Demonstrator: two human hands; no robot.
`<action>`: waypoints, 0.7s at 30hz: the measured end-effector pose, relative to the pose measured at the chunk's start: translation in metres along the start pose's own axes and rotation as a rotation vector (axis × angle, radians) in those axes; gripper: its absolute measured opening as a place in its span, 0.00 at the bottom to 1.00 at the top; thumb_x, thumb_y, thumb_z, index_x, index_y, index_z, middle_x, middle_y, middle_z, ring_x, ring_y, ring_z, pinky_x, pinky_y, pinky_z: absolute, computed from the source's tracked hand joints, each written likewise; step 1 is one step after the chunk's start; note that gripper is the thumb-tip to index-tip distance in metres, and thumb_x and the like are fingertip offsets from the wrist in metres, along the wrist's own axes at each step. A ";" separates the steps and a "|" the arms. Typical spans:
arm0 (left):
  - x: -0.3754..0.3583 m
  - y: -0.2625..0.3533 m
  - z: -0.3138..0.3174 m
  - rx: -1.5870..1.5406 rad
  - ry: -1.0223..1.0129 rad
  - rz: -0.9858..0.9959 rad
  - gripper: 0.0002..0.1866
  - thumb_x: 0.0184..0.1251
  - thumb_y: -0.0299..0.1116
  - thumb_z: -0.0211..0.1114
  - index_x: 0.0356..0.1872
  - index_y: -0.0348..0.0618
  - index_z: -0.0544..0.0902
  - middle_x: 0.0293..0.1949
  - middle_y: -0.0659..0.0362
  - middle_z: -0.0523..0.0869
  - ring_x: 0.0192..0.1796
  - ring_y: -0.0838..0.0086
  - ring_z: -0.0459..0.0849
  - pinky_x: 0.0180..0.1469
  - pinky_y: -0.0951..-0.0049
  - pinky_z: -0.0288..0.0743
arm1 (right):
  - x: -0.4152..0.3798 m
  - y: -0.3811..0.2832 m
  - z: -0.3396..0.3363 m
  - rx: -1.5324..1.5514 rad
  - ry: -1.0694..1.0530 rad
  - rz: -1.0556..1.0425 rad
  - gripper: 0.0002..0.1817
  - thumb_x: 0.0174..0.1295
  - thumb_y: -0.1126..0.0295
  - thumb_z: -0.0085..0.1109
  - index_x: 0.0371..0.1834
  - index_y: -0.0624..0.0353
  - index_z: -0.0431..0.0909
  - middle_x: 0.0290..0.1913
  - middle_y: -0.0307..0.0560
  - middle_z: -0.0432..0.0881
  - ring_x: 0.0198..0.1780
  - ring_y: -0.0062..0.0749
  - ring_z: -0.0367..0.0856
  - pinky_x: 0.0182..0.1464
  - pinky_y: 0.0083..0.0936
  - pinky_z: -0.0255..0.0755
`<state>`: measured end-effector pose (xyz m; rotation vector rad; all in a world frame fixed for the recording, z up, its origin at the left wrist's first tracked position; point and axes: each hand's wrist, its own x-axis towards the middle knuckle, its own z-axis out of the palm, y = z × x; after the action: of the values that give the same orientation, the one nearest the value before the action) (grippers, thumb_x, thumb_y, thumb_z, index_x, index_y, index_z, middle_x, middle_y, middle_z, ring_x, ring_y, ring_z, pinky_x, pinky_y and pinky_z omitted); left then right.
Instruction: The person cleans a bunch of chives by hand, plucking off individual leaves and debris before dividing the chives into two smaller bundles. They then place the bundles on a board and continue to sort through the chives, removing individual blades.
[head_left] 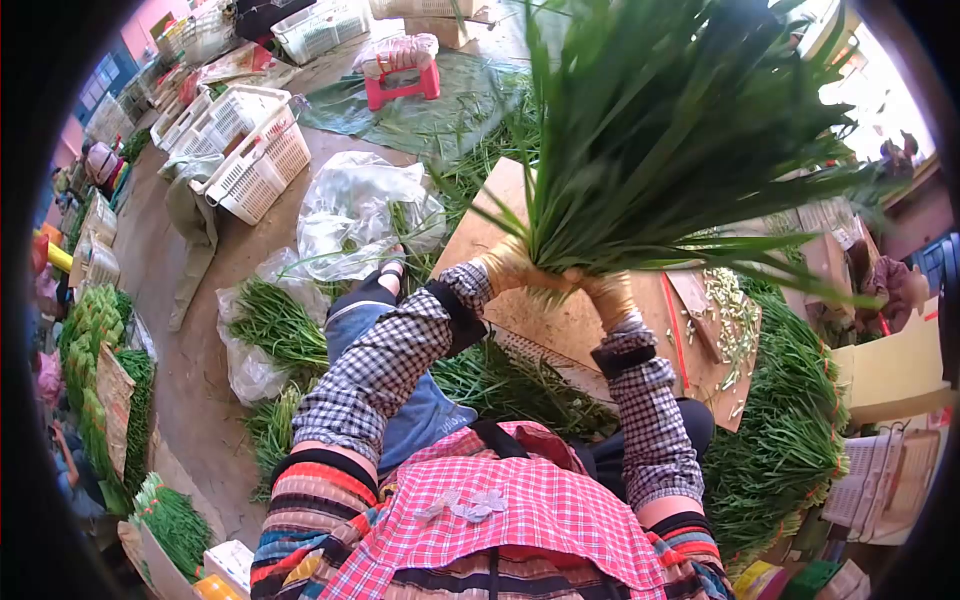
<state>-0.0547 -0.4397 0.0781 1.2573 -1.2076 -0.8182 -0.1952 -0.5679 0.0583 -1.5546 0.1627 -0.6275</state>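
Note:
A large fanned bunch of long green leafy stalks, resembling garlic chives (650, 150), is held up in front of me, leaves pointing up and to the right. My left hand (508, 268) and my right hand (604, 297), both in tan gloves, are closed around its pale stem ends, close together. Below them lies a wooden board (550, 325). Chopped pale stem pieces (730, 315) are scattered on the board's right side, beside a flat brown strip (693, 310) and a thin red line (677, 335).
Bundled greens (770, 430) are piled at right, and loose greens (280, 325) lie on clear plastic (350, 210) at left. White crates (265, 165) and a red stool (404, 85) stand farther back. Another person (895, 285) is at the right edge.

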 end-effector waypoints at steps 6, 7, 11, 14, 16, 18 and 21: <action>-0.008 0.023 0.002 -0.190 -0.003 -0.098 0.30 0.55 0.52 0.72 0.54 0.44 0.79 0.49 0.62 0.85 0.49 0.74 0.81 0.54 0.73 0.75 | -0.002 -0.016 0.004 -0.098 -0.010 0.174 0.29 0.58 0.57 0.68 0.58 0.62 0.74 0.52 0.44 0.81 0.51 0.31 0.77 0.54 0.28 0.73; -0.006 0.032 -0.001 -0.187 -0.037 -0.176 0.29 0.55 0.51 0.73 0.53 0.43 0.80 0.48 0.61 0.85 0.48 0.75 0.81 0.54 0.73 0.75 | 0.003 -0.020 -0.003 -0.224 -0.068 0.149 0.28 0.59 0.53 0.67 0.55 0.63 0.76 0.48 0.42 0.83 0.49 0.29 0.78 0.52 0.26 0.73; -0.010 0.026 -0.008 -0.335 -0.006 -0.567 0.34 0.53 0.50 0.75 0.57 0.44 0.76 0.49 0.56 0.84 0.50 0.70 0.83 0.54 0.68 0.77 | 0.003 -0.011 -0.015 -0.211 -0.103 0.687 0.33 0.58 0.46 0.65 0.57 0.60 0.75 0.44 0.40 0.84 0.45 0.26 0.80 0.49 0.23 0.74; -0.027 -0.046 0.008 -0.192 0.246 -0.524 0.42 0.52 0.54 0.75 0.64 0.44 0.68 0.53 0.53 0.82 0.52 0.64 0.82 0.52 0.60 0.79 | -0.017 0.005 -0.005 -0.812 -0.088 0.736 0.35 0.57 0.40 0.61 0.57 0.57 0.76 0.46 0.50 0.85 0.50 0.35 0.82 0.52 0.29 0.74; -0.019 -0.063 0.004 -0.223 0.233 -0.599 0.41 0.53 0.55 0.74 0.63 0.44 0.69 0.52 0.52 0.82 0.51 0.63 0.83 0.51 0.58 0.80 | -0.018 0.010 -0.003 -1.084 -0.037 0.721 0.36 0.58 0.39 0.60 0.59 0.57 0.75 0.52 0.58 0.82 0.57 0.46 0.79 0.58 0.36 0.70; -0.024 -0.062 0.003 -0.360 0.246 -0.742 0.37 0.56 0.57 0.70 0.60 0.43 0.72 0.50 0.52 0.83 0.49 0.62 0.84 0.48 0.55 0.81 | -0.026 -0.013 -0.004 -0.947 -0.038 0.743 0.39 0.58 0.38 0.59 0.62 0.58 0.73 0.53 0.58 0.82 0.57 0.46 0.79 0.60 0.36 0.69; -0.034 -0.041 -0.006 -0.617 0.218 -0.784 0.33 0.62 0.59 0.63 0.57 0.41 0.74 0.47 0.53 0.85 0.49 0.63 0.84 0.47 0.54 0.81 | -0.031 -0.010 -0.020 -1.087 0.027 0.727 0.46 0.57 0.35 0.57 0.68 0.61 0.65 0.57 0.57 0.79 0.60 0.46 0.76 0.62 0.35 0.67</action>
<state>-0.0506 -0.4137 0.0319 1.2355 -0.1996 -1.4369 -0.2332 -0.5700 0.0587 -2.3009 1.1804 0.0863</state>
